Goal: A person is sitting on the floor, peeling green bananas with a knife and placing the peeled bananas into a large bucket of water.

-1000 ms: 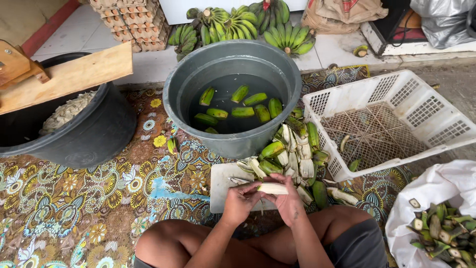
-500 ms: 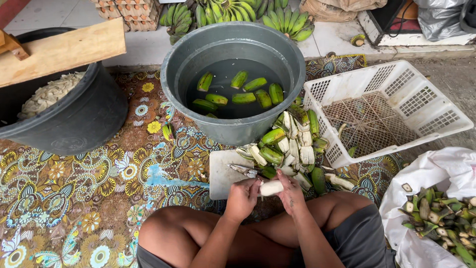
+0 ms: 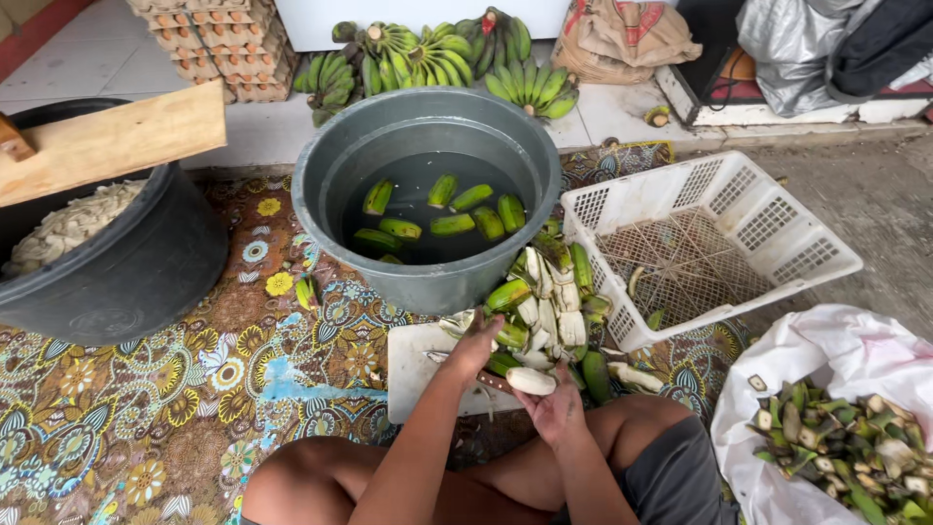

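Observation:
I sit cross-legged on a patterned mat. My right hand [image 3: 559, 408] holds a peeled pale banana [image 3: 532, 380] low over my lap, and a brown knife handle [image 3: 494, 382] shows just left of it. My left hand [image 3: 476, 342] reaches forward with spread fingers to a pile of green and peeled bananas [image 3: 544, 306], its fingertips by a green banana [image 3: 510, 335]. The pile lies between a white cutting board [image 3: 413, 365] and a grey tub [image 3: 321, 185]. Several green bananas [image 3: 452, 224] float in the tub's water.
A white plastic basket [image 3: 768, 219] stands to the right, and a white bag of green peels [image 3: 846, 437] lies at the lower right. On the left, a wooden board [image 3: 107, 141] rests across a black tub [image 3: 126, 282] of peeled pieces. Banana bunches [image 3: 437, 53] lie behind.
My left hand has let go of the peeled banana and reached forward to the pile. My right hand keeps the banana. The view has tilted slightly down and closer.

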